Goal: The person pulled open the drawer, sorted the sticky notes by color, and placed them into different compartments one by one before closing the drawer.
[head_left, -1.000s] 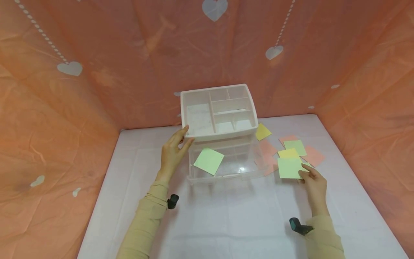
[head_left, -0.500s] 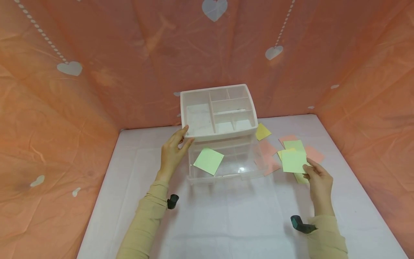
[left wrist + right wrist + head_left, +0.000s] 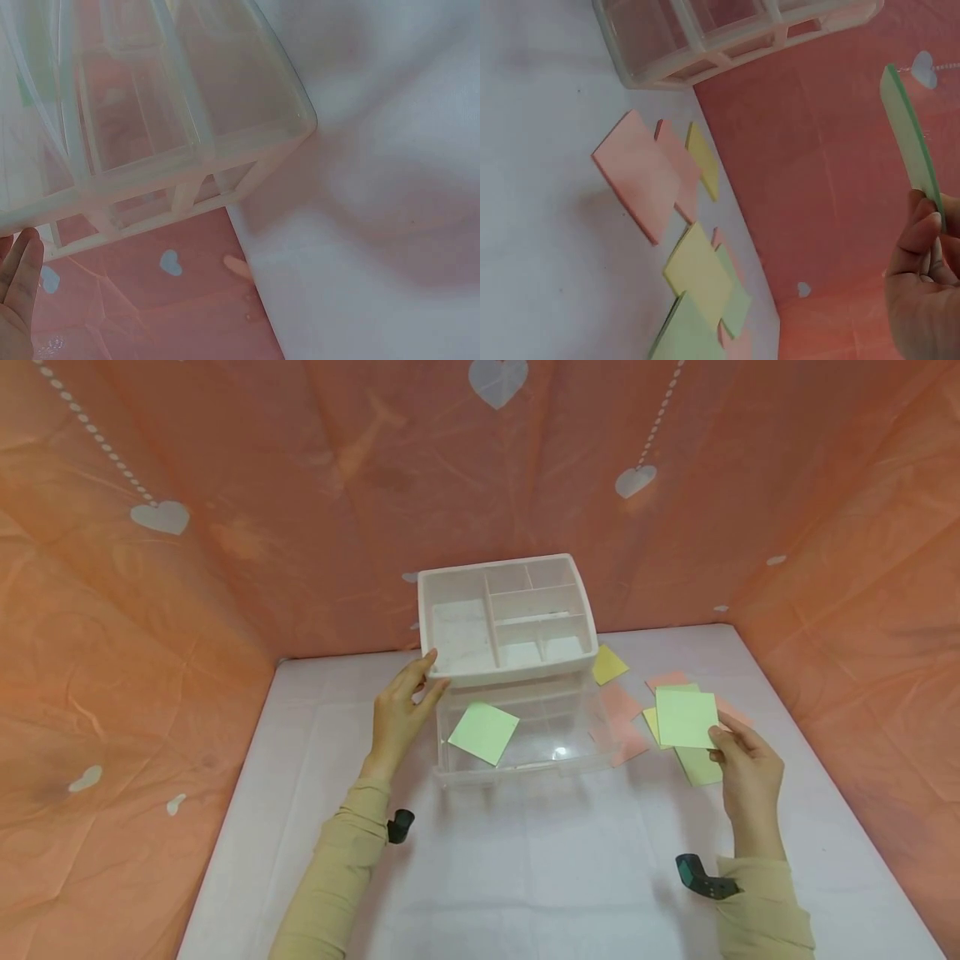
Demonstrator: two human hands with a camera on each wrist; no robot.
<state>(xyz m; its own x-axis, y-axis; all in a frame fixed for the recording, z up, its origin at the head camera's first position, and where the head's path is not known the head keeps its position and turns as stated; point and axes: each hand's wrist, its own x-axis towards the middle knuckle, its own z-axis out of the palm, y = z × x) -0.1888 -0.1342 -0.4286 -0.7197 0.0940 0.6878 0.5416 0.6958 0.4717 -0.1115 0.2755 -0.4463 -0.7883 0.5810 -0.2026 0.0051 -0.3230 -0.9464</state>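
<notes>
A plastic drawer organizer (image 3: 517,677) with a compartmented white top stands at the back, its clear drawer (image 3: 555,747) pulled out toward me. One light green sticky note pad (image 3: 484,733) lies in that drawer. My left hand (image 3: 401,714) holds the organizer's front left corner between thumb and fingers; straight fingers (image 3: 24,270) show against its frame in the left wrist view. My right hand (image 3: 752,777) pinches another light green sticky note pad (image 3: 686,720) by its lower right corner, raised over the pile. Seen edge-on in the right wrist view, that pad (image 3: 911,139) shows some thickness.
Pink pads (image 3: 621,714) lie right beside the drawer, and a yellow pad (image 3: 609,666) sits by the organizer's back right. Under the raised pad, more green (image 3: 699,767), yellow and pink pads overlap on the white tablecloth (image 3: 525,877). Orange heart-patterned fabric (image 3: 337,527) walls the table.
My right hand has lifted the green pad from the pile and moved up and slightly right, uncovering another green pad beneath. My left hand has stayed at the organizer's corner.
</notes>
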